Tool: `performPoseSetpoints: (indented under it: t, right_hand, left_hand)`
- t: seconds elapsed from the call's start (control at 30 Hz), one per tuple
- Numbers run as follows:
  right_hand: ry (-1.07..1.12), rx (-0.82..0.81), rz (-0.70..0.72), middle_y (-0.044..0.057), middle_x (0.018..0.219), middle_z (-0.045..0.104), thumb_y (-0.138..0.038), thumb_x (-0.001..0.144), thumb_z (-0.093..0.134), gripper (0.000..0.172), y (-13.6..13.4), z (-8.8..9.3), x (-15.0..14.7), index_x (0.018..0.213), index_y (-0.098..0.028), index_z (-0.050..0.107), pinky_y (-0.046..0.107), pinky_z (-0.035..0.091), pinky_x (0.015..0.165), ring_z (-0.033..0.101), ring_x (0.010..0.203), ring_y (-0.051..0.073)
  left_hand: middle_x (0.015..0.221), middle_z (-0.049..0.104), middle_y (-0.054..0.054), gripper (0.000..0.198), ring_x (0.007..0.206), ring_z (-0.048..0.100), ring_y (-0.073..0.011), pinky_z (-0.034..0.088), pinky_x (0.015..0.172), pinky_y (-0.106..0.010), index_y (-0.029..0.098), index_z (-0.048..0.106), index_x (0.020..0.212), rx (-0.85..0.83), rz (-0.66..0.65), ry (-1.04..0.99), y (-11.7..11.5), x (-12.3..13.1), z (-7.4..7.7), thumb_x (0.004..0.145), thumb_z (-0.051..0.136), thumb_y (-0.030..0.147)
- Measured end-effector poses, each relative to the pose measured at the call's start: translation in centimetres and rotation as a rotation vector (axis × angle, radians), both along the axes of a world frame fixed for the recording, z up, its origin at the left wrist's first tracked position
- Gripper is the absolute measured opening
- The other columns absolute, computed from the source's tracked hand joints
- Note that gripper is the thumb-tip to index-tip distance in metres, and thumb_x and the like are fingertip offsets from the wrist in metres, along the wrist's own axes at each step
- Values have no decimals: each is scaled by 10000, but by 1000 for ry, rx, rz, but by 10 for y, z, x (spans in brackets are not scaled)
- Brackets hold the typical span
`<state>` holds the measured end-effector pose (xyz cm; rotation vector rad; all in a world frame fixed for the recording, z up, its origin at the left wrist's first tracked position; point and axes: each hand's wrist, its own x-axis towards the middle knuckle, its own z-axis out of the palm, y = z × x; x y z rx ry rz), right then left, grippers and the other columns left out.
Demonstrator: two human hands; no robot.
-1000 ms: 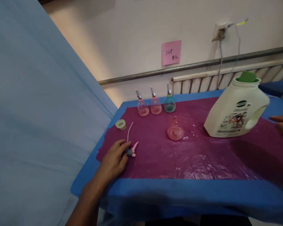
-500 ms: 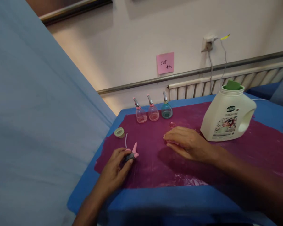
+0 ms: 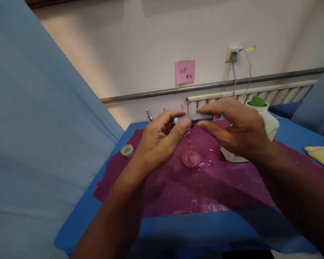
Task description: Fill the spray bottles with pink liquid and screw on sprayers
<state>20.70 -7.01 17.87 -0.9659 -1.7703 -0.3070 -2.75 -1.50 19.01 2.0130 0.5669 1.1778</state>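
Observation:
Both hands are raised above the table and pinch a small grey sprayer head [image 3: 196, 117] between them. My left hand [image 3: 159, 142] grips its left end with thumb and fingers. My right hand [image 3: 236, 127] holds its right end with closed fingers. Below them an open, capless pink round bottle [image 3: 190, 156] stands on the magenta sheet [image 3: 205, 187]. Behind my hands, only the nozzle tops of three small spray bottles [image 3: 149, 115] show.
A white detergent jug [image 3: 267, 124] with a green cap stands behind my right hand. A pale green cap [image 3: 127, 150] lies at the sheet's left corner. A yellow cloth [image 3: 322, 155] lies far right. Blue fabric [image 3: 29, 126] hangs at the left; a radiator runs along the wall.
My left hand has lifted the sprayer head off the sheet. My right hand has come up from beside the pink bottle and joined it on the sprayer head.

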Motion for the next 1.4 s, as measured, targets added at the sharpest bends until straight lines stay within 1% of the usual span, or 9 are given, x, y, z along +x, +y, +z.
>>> performPoseSetpoints:
  t: [0.1,0.27,0.43,0.57,0.77,0.87,0.97,1.27,1.4]
  right_hand:
    - [146,-54,-86,18,969,745,-516,1064,765,262,3,5,10,1250,-334,797,415,652,857,763,917,245]
    - [213,-91,-96,17,949,738,-629,1063,725,338,11,-5,14,1232,-345,790,385,662,758,733,823,217]
    - [215,-43,-93,39,1019,730,-658,1090,662,406,12,-5,16,1335,-351,762,416,674,839,768,1006,261]
    - [227,-108,-112,25,967,723,-618,1066,724,369,18,-6,17,1259,-311,794,397,658,815,748,886,218]
    - [231,-284,-51,28,1005,806,-497,1043,766,266,41,-44,13,1195,-286,822,417,635,823,755,887,238]
    - [236,-399,-4,45,1066,832,-467,1043,761,272,48,-72,11,1214,-266,823,414,614,853,764,919,239]
    - [297,-451,3,51,1075,835,-464,1041,753,311,51,-92,9,1257,-249,816,402,595,849,749,893,222]
    - [432,-436,36,49,1089,822,-437,982,800,391,51,-100,-2,1329,-258,805,396,619,870,756,899,223]
    - [509,-501,160,83,1329,797,-401,955,823,561,48,-115,-6,1489,-277,704,446,617,1035,776,1112,260]
  left_hand:
    - [1230,828,-73,427,1139,791,-259,643,1036,-431,221,796,1318,-39,-23,-73,16,6,-7,1032,821,537]
    - [1311,832,-90,417,1263,778,-304,596,1194,-554,256,827,1318,-105,-72,-117,31,19,-34,951,924,430]
    - [1305,838,-69,402,1256,780,-271,596,1209,-539,255,819,1312,-82,-51,-202,34,30,-40,961,909,430]
    - [1328,831,-97,431,1262,778,-279,589,1201,-526,239,799,1337,-140,-30,-188,42,30,-58,955,907,407]
    - [1290,830,-102,330,1185,774,-275,599,1102,-466,255,822,1252,-241,24,-164,53,37,-108,953,878,382]
    - [1128,842,-82,264,1064,779,-249,601,1022,-404,220,836,1113,-299,43,-177,53,42,-125,940,886,413]
    - [1167,847,-82,354,1052,779,-238,592,1018,-387,209,838,1164,-426,29,-228,53,44,-139,906,921,438]
    - [1186,841,-70,512,1058,757,-214,579,1026,-357,205,833,1199,-538,-6,-397,51,55,-153,825,1003,511]
    - [1224,842,-83,533,1113,762,-234,578,1064,-374,210,833,1235,-544,-31,-410,48,57,-156,857,977,557]
